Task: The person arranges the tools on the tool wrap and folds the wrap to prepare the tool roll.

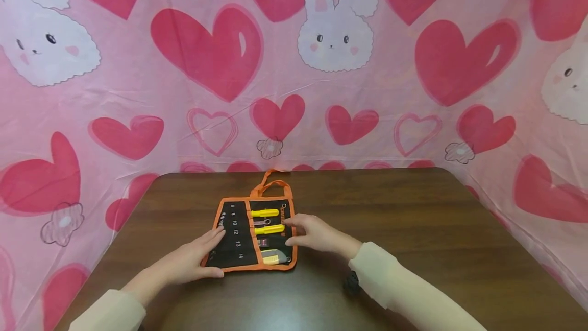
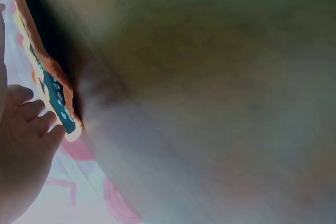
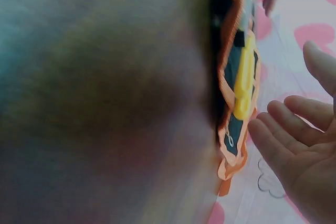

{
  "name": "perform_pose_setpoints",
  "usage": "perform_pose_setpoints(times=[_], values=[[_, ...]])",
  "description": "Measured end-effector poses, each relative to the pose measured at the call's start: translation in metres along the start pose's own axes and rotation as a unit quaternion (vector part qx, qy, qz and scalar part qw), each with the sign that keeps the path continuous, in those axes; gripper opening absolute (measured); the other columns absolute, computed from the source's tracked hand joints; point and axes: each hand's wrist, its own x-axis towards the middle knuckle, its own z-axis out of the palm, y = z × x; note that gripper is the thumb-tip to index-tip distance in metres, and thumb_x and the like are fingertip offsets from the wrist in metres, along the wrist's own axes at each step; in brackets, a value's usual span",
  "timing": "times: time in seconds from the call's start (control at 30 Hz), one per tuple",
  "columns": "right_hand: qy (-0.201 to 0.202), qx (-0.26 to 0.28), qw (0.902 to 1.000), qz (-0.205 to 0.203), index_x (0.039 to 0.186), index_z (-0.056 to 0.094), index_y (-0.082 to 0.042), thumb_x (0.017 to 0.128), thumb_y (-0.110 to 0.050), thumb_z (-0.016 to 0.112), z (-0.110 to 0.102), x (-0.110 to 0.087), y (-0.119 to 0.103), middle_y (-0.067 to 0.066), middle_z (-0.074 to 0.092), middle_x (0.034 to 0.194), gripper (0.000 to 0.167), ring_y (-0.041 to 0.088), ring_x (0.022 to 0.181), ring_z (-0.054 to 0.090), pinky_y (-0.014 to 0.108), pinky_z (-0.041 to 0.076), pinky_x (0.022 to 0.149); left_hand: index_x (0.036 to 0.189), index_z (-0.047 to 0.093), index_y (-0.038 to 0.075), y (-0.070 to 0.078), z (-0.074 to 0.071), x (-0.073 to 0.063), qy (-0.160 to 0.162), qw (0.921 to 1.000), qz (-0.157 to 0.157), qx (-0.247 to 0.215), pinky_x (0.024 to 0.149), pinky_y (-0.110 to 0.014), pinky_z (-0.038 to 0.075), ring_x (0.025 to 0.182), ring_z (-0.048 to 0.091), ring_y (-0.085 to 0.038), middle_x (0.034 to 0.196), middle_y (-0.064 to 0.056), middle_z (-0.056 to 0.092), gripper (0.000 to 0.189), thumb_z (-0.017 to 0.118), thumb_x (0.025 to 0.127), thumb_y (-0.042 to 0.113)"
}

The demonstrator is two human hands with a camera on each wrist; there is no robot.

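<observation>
A black fabric tool pouch [image 1: 225, 246] with orange trim lies unfolded on the table, with a column of white size numbers down its left part. Two yellow handles [image 1: 271, 229] stick out of its right-hand pockets. Below them sit a small dark item with a reddish face [image 1: 263, 242] and a yellow-and-grey tool [image 1: 272, 258], its kind unclear. My left hand [image 1: 195, 254] rests on the pouch's left edge, fingers extended and thumb near the bottom edge. At the right edge, my right hand [image 1: 314, 233] has loosely bent fingers beside the lower yellow handle, gripping nothing visible.
An orange strap [image 1: 263, 184] loops from the pouch's top towards the back of the brown wooden table [image 1: 390, 208]. A small black object [image 1: 351, 282] shows beneath the right sleeve. Pink heart-and-rabbit cloth [image 1: 275, 75] hangs behind and along both sides.
</observation>
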Motion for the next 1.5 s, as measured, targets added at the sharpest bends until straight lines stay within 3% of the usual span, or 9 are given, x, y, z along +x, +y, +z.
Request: perform_pose_setpoints(times=[0.27,0.53,0.77,0.9,1.0,1.13,1.3,1.4,1.5], values=[[-0.078,-0.088,0.9928,-0.024,0.133,0.048,-0.004,0.079,-0.044,0.068,0.014,-0.011,0.0,0.008,0.046,0.135,0.07,0.019,0.122,0.043,0.034,0.036,0.099,0.142,0.031,0.0,-0.002,0.004,-0.016,-0.016,0.9996,0.022,0.007,0.094,-0.055,0.035,0.128,0.032,-0.037,0.146,-0.018,0.027,0.099,0.06,0.072,0.064],[-0.102,-0.167,0.9794,-0.05,0.127,0.056,-0.006,0.077,-0.049,0.067,0.02,-0.013,0.001,0.005,0.046,0.135,0.067,0.018,0.121,0.042,0.031,0.037,0.098,0.14,0.035,-0.001,-0.007,0.008,-0.02,-0.006,0.9978,0.053,0.04,0.093,-0.052,0.037,0.126,0.036,-0.035,0.144,-0.018,0.031,0.083,0.055,0.083,0.057],[-0.079,-0.263,0.9549,-0.113,0.124,0.059,-0.006,0.081,-0.04,0.068,0.024,-0.015,0.001,0.009,0.048,0.133,0.055,0.017,0.119,0.046,0.029,0.041,0.094,0.138,0.038,-0.001,-0.005,0.007,-0.019,-0.003,0.9961,0.053,0.071,0.093,-0.048,0.039,0.125,0.039,-0.032,0.143,-0.018,0.034,0.058,0.057,0.092,0.028],[-0.052,-0.28,0.9471,-0.148,0.117,0.065,-0.009,0.085,-0.026,0.067,0.024,-0.015,0.002,0.008,0.053,0.127,0.037,0.014,0.112,0.053,0.026,0.044,0.089,0.137,0.04,-0.001,-0.003,0.005,-0.018,-0.01,0.9975,0.042,0.056,0.094,-0.05,0.038,0.125,0.039,-0.033,0.143,-0.017,0.034,0.053,0.052,0.094,0.028],[-0.043,-0.255,0.9545,-0.149,0.114,0.067,-0.009,0.088,-0.02,0.064,0.023,-0.015,0.003,0.007,0.056,0.124,0.028,0.014,0.109,0.055,0.026,0.044,0.089,0.135,0.044,-0.001,-0.004,0.003,-0.016,-0.011,0.998,0.045,0.044,0.092,-0.05,0.039,0.123,0.042,-0.033,0.141,-0.017,0.037,0.049,0.054,0.094,0.024],[-0.049,-0.185,0.9731,-0.129,0.11,0.069,-0.009,0.091,-0.018,0.06,0.02,-0.013,0.006,0.007,0.057,0.123,0.024,0.014,0.11,0.054,0.027,0.044,0.09,0.131,0.05,0.0,-0.007,0.0,-0.014,-0.009,0.9968,0.064,0.048,0.088,-0.048,0.044,0.116,0.049,-0.034,0.137,-0.017,0.043,0.046,0.06,0.087,0.01],[-0.052,-0.089,0.9894,-0.102,0.108,0.069,-0.009,0.092,-0.018,0.058,0.016,-0.009,0.011,0.005,0.061,0.118,0.022,0.014,0.109,0.055,0.029,0.043,0.092,0.121,0.059,0.0,-0.012,-0.005,-0.01,0.018,0.9943,0.092,0.052,0.083,-0.044,0.047,0.107,0.056,-0.029,0.128,-0.015,0.053,0.037,0.061,0.084,0.003],[-0.046,-0.045,0.9934,-0.095,0.107,0.069,-0.009,0.092,-0.017,0.058,0.014,-0.007,0.014,0.002,0.064,0.109,0.021,0.01,0.099,0.057,0.027,0.045,0.088,0.115,0.063,0.001,-0.015,-0.007,-0.008,0.043,0.9943,0.092,0.033,0.079,-0.04,0.05,0.098,0.061,-0.02,0.115,-0.012,0.062,0.03,0.062,0.085,0.006],[-0.039,-0.005,0.9963,-0.076,0.104,0.07,-0.008,0.092,-0.018,0.058,0.012,-0.005,0.016,-0.002,0.065,0.094,0.02,0.005,0.078,0.056,0.022,0.047,0.073,0.109,0.066,0.003,-0.019,-0.009,-0.006,0.062,0.9953,0.075,-0.006,0.071,-0.034,0.05,0.083,0.059,-0.009,0.098,-0.004,0.067,0.023,0.062,0.087,0.009]])
